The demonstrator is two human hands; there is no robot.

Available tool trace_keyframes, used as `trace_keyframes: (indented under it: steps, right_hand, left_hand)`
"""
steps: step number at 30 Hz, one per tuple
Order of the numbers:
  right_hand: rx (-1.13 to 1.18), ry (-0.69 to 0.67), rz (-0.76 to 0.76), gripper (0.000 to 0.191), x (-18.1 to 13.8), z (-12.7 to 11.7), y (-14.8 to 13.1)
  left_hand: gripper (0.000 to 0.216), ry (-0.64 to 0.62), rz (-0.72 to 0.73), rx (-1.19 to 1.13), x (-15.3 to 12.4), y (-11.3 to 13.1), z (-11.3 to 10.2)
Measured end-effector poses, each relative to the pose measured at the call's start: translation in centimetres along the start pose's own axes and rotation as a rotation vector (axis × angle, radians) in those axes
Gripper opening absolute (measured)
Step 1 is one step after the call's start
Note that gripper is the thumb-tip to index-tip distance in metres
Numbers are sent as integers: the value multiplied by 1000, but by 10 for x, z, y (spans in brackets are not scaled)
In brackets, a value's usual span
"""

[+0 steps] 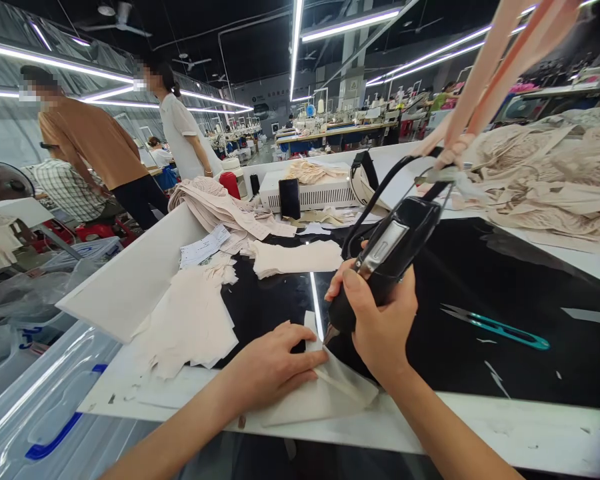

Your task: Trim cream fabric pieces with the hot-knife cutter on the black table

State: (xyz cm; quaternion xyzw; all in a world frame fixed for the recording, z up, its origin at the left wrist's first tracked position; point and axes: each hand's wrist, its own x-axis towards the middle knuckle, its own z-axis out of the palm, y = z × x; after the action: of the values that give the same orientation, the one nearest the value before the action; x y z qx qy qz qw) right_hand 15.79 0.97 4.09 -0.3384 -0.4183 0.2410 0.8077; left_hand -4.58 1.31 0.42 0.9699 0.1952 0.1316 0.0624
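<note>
My right hand (pixel 383 313) is wrapped round a black corded hand tool (pixel 393 243) with a silver lever on its side. The tool tilts, its pointed metal tip (pixel 331 331) down at the edge of a pale cream fabric piece (pixel 325 393). My left hand (pixel 275 367) lies on that fabric with fingers stretched out, holding it down beside the tip. The piece rests at the front edge of the black work surface. Peach cloth strips (pixel 473 87) are tied to the top of the tool and run upward.
Teal thread snips (pixel 500 328) lie at the right. Stacked cream fabric pieces (pixel 190 327) sit left, another stack (pixel 297 258) behind. A phone (pixel 289 199) leans against a white vented box (pixel 325 190). Beige fabric (pixel 550 173) heaps at the right. Two people stand at back left.
</note>
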Motion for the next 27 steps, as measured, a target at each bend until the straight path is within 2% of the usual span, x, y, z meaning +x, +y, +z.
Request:
trace_keyframes:
  steps: [14, 27]
  right_hand:
    - [-13, 2, -26, 29, 6, 5, 7]
    - [-106, 52, 92, 46, 11, -9, 24]
  left_hand:
    - [34, 36, -23, -25, 1, 0, 4]
    - [39, -36, -52, 54, 10, -2, 22]
